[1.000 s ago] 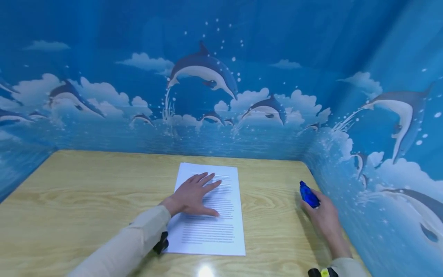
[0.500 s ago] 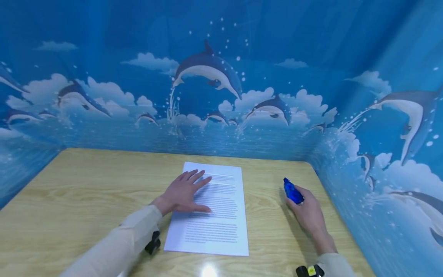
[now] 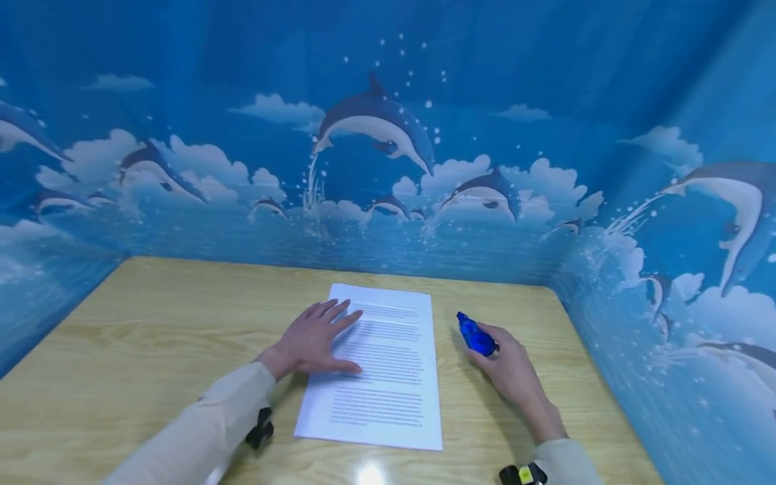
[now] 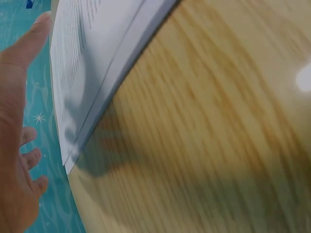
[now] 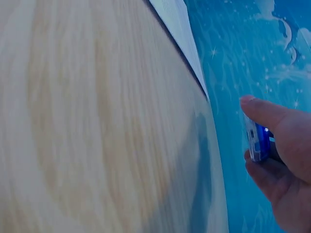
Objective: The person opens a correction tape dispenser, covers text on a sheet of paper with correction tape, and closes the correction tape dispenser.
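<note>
A stack of printed paper (image 3: 388, 414) lies on the table, covered in lines of text too small to read. Over its left side my left hand (image 3: 312, 340) is spread with straight fingers, holding nothing; the left wrist view shows its shadow falling on the sheets' edge (image 4: 104, 82). My right hand (image 3: 512, 367) grips a blue translucent correction tape (image 3: 477, 337) between thumb and fingers, just right of the paper. Its narrow tip points away from me, up and left. In the right wrist view the correction tape (image 5: 257, 141) is partly hidden by the fingers.
The pale wood-grain table (image 3: 182, 323) ends at a blue curtain (image 3: 273, 236) printed with dolphins, at the back and both sides. Dark wrist cameras sit at the left sleeve (image 3: 261, 428) and the right sleeve (image 3: 523, 475).
My right hand has moved left with the correction tape, from the table's right edge to near the paper. The left hand has shifted slightly left over the sheets. The head view has turned a little left.
</note>
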`<state>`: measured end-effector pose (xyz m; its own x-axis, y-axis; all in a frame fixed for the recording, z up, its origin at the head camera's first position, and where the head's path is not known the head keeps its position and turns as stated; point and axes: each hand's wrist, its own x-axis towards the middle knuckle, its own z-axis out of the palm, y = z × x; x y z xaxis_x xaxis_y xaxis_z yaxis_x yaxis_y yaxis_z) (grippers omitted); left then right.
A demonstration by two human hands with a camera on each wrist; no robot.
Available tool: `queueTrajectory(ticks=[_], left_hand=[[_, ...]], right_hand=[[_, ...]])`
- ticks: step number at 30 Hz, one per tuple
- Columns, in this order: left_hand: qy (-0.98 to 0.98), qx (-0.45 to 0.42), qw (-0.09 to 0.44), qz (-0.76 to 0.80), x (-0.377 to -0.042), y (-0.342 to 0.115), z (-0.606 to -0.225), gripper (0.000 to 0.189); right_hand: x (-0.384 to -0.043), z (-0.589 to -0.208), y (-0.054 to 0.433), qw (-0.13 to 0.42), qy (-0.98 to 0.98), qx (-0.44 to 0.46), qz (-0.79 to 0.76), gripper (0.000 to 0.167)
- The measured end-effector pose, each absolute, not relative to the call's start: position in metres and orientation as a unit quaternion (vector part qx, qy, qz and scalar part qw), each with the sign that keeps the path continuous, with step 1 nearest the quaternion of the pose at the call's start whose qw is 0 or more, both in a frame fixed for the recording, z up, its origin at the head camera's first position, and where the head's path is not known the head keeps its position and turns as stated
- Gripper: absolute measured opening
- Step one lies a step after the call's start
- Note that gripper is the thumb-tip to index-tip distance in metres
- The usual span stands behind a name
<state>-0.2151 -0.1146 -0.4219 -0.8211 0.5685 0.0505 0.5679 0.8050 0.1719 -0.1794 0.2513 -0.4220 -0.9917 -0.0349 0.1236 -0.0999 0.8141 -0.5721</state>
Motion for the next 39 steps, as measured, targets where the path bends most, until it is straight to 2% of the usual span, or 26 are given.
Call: queueTrajectory(ticks=[8, 18, 27, 34, 39], left_hand=[[0.957, 0.278, 0.007, 0.088, -0.213, -0.125, -0.425, 0.104], [0.957, 0.270, 0.004, 0.100, -0.211, -0.131, -0.427, 0.103], [0.956, 0.273, 0.004, 0.107, -0.209, -0.132, -0.423, 0.102], [0.954, 0.277, 0.003, 0.114, -0.208, -0.132, -0.423, 0.103], [0.953, 0.281, 0.003, 0.114, -0.208, -0.132, -0.423, 0.103]], right_hand=[[-0.183, -0.423, 0.230, 0.026, -0.954, 0.047, 0.294, 0.059], [-0.184, -0.425, 0.223, 0.029, -0.949, 0.071, 0.307, 0.058], [-0.182, -0.423, 0.217, 0.004, -0.909, 0.050, 0.414, 0.053], [-0.180, -0.415, 0.214, -0.007, -0.901, 0.027, 0.433, 0.048], [-0.181, -0.414, 0.211, -0.017, -0.856, 0.004, 0.517, 0.037]])
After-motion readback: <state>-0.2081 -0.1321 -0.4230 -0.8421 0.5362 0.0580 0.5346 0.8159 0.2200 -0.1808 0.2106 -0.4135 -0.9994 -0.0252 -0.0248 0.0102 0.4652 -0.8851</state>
